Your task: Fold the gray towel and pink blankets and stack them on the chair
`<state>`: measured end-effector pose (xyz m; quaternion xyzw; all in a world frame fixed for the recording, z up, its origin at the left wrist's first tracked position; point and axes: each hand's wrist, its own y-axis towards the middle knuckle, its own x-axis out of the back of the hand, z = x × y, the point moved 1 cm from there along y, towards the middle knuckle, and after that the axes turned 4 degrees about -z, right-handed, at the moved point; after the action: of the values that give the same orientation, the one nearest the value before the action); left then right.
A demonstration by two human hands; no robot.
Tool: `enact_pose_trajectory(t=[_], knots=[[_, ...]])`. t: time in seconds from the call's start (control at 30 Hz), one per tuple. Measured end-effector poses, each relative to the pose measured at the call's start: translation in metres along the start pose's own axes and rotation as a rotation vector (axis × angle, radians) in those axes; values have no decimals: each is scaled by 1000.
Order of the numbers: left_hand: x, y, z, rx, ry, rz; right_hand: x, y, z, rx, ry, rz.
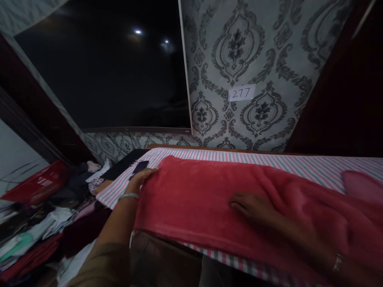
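Observation:
A red plush blanket (191,191) lies folded in a long strip over a striped cloth (311,163), smooth at its left end and rumpled toward the right. At the blanket's far left edge is my left hand (143,175), its fingers closed over the border. My right hand (251,205) rests on top near the middle of the blanket, palm down, fingers together and slightly bent, with no fabric gathered in them. A dark flat object (139,169) lies just behind my left hand, partly covered by it.
Piles of clothes (38,231) lie at the lower left, near a red plastic basket (38,181). A large dark television (104,71) hangs above the surface. A paper label reading 277 (241,93) is stuck to the patterned wallpaper (236,48). Another pinkish cloth (363,187) lies at the right.

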<state>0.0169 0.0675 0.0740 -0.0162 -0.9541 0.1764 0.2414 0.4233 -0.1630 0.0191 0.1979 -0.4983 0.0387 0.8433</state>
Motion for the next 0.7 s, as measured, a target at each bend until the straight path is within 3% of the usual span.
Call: enact_pose_trajectory(t=[0.07,0.2,0.37,0.47,0.7], knots=[[-4,17,-15,15,-42,60,-9,0,-2,-22,29,32],[-16,45,-39,24,-85,107,-21,-7,-8,-24,82,-117],[-32,69,-49,-28,-98,69,-29,-11,-9,4,81,-197],[-33,79,-47,-104,-64,-52,-28,-9,-8,-7,73,-195],[-39,93,-36,-331,235,-494,-29,-8,-7,-16,40,-117]])
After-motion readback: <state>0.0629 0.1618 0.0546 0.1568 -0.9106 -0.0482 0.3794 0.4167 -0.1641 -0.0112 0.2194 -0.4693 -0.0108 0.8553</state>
